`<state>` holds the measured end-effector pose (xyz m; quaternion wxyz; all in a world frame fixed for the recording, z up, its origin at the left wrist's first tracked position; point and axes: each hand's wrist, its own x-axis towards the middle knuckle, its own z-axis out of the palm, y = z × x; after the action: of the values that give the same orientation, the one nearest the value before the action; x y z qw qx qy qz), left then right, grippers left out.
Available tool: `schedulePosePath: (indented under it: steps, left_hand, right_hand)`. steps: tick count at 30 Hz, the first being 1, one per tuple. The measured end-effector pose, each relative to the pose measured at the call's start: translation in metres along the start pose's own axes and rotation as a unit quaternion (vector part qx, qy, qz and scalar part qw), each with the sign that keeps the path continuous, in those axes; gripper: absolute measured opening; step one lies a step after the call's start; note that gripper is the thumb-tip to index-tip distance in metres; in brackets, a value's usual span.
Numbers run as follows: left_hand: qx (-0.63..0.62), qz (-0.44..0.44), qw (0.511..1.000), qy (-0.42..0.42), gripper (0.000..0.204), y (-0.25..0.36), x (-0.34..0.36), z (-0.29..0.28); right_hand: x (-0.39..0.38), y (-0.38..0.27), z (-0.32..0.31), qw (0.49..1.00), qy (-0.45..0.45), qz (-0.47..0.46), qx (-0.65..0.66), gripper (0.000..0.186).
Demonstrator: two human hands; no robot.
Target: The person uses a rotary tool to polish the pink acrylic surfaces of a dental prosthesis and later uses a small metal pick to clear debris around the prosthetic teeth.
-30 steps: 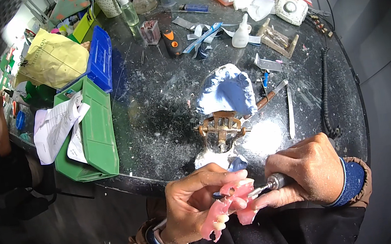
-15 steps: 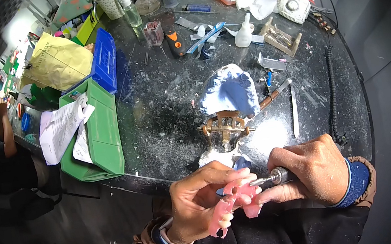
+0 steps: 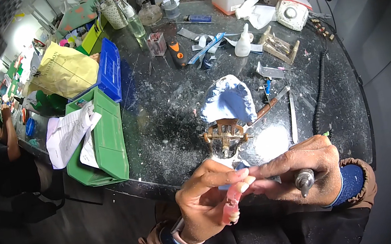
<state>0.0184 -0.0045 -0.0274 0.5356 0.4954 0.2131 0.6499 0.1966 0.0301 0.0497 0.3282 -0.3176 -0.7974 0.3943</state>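
Note:
A pink partial denture (image 3: 231,208) with several pale teeth is pinched in the fingertips of my left hand (image 3: 199,200), in front of the bench edge. My right hand (image 3: 314,165) keeps a metal handpiece (image 3: 305,180) with a pointed bur gripped in its curled fingers, the tip turned down and away from the denture. The thumb and forefinger of that hand reach over and touch the denture's upper end. Just beyond the hands stands a brass articulator (image 3: 227,135) bearing a blue-white dental cast (image 3: 227,100); its lower part is partly hidden by my left hand.
Green (image 3: 111,144) and blue (image 3: 109,66) bins with papers and a yellow bag stand at left. A knife (image 3: 268,105), a thin metal spatula (image 3: 292,116) and a coiled cord (image 3: 320,87) lie at right. Bottles line the back. Another person (image 3: 7,153) sits far left.
The handpiece bur has come off the denture and swung right, pointing down. My right thumb and forefinger now touch the denture, which has turned more edge-on.

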Motion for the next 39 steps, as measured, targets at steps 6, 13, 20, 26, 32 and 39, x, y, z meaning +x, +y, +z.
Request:
schedulePosePath:
  steps: [6, 13, 20, 26, 32, 39]
  left_hand:
    - [0.134, 0.041, 0.99, -0.021, 0.043, 0.002, 0.003, 0.001]
    - [0.019, -0.039, 0.998, -0.04, 0.031, 0.001, -0.001, 0.002]
    - [0.007, -0.07, 0.994, -0.082, 0.04, 0.009, 0.002, -0.002]
    - [0.12, -0.072, 0.986, -0.091, 0.034, 0.005, 0.001, -0.001]
    - [0.082, -0.118, 0.987, -0.073, 0.031, 0.008, 0.001, 0.0]
    - [0.033, -0.091, 0.992, -0.079, 0.031, 0.001, 0.001, -0.008]
  right_hand:
    - [-0.003, -0.013, -0.009, 0.991, -0.044, 0.123, 0.016, 0.021]
    - [-0.009, 0.004, 0.0, 0.993, -0.029, 0.045, 0.109, 0.027]
    - [0.002, 0.002, -0.007, 0.965, -0.113, -0.174, -0.163, 0.035]
    - [-0.005, 0.01, 0.001, 0.966, -0.013, -0.212, -0.151, 0.037]
    - [-0.004, 0.007, -0.003, 0.984, -0.082, -0.114, -0.111, 0.026]
    - [0.001, 0.004, -0.002, 0.999, 0.003, -0.037, 0.012, 0.024]
